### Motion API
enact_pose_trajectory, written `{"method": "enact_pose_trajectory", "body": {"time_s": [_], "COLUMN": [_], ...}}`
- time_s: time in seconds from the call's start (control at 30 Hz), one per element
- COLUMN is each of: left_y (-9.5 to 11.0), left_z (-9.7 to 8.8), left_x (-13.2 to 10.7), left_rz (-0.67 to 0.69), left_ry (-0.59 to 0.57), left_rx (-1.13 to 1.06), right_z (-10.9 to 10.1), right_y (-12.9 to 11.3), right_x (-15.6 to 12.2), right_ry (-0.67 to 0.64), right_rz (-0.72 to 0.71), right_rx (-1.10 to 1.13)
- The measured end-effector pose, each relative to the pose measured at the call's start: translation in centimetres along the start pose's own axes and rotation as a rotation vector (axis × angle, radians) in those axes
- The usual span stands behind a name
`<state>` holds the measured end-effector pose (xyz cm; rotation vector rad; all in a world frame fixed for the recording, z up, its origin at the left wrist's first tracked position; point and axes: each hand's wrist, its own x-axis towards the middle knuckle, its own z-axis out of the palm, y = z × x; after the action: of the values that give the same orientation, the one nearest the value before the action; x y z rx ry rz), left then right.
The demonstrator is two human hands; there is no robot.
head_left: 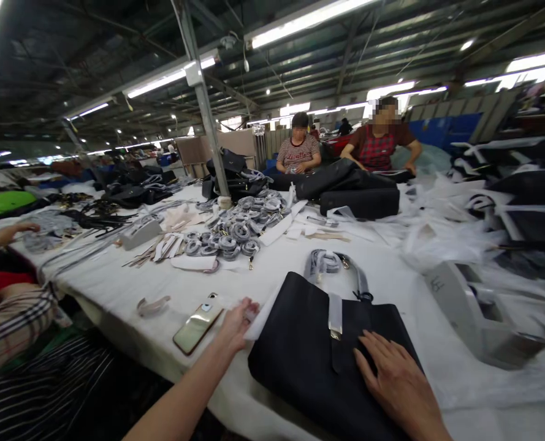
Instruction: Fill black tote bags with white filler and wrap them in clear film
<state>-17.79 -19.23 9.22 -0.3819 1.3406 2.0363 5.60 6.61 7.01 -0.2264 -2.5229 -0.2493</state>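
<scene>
A black handbag (295,343) lies on the white-covered table in front of me, its front flat and facing up. A strip of white wrapping covers part of its metal clasp (335,334). My right hand (387,367) rests flat on the bag's right half, fingers spread. At the bag's left edge, my left hand (241,321) has its fingers curled at a white sheet (265,315) that sticks out from beside the bag. A coiled strap in clear wrapping (325,262) lies by the bag's wrapped handle (360,278).
A phone (197,327) lies left of my left hand. To the right stands a grey tape dispenser (479,318). Wrapped strap coils (235,229) are heaped ahead, near a metal post (203,98). Two people work across the table behind black bags (359,199); another person's arm (12,233) shows at left.
</scene>
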Motion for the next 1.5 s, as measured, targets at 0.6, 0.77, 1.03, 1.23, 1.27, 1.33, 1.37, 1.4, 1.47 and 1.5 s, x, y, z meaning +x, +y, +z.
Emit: {"method": "enact_pose_trajectory", "body": {"time_s": [0.6, 0.77, 1.03, 1.23, 1.27, 1.33, 1.37, 1.4, 1.47, 1.5], "left_y": [2.1, -0.8, 7.1, 5.1, 4.8, 4.4, 4.3, 4.2, 3.9, 3.7], "left_z": [-2.7, -3.8, -0.2, 1.6, 1.6, 1.7, 1.8, 1.9, 2.1, 2.2], "left_x": [-1.8, -3.9, -0.7, 0.1, 0.1, 0.1, 0.0, -0.1, -0.3, -0.4], "left_rz": [-0.004, 0.188, 0.233, -0.009, -0.024, -0.048, -0.06, -0.071, -0.082, -0.079], "left_ry": [0.002, 0.084, -0.239, -0.512, -0.523, -0.542, -0.551, -0.559, -0.562, -0.556], "left_rx": [0.281, 0.742, 1.131, 1.189, 1.195, 1.212, 1.223, 1.235, 1.267, 1.285], "right_z": [0.4, 0.5, 0.6, 0.5, 0.5, 0.5, 0.5, 0.5, 0.5, 0.5], "right_y": [0.3, 0.2, 0.2, 0.1, 0.0, 0.0, 0.1, 0.1, 0.1, 0.2], "right_x": [-0.1, -0.2, -0.2, -0.2, -0.2, -0.2, -0.2, -0.2, -0.2, -0.3], "right_ry": [-0.005, -0.029, -0.039, -0.052, -0.055, -0.067, -0.073, -0.08, -0.083, -0.083], "right_rz": [-0.022, -0.011, 0.0, 0.009, 0.015, 0.027, 0.031, 0.03, 0.017, 0.01], "right_rx": [0.029, 0.039, 0.054, 0.062, 0.065, 0.081, 0.089, 0.097, 0.099, 0.093]}}
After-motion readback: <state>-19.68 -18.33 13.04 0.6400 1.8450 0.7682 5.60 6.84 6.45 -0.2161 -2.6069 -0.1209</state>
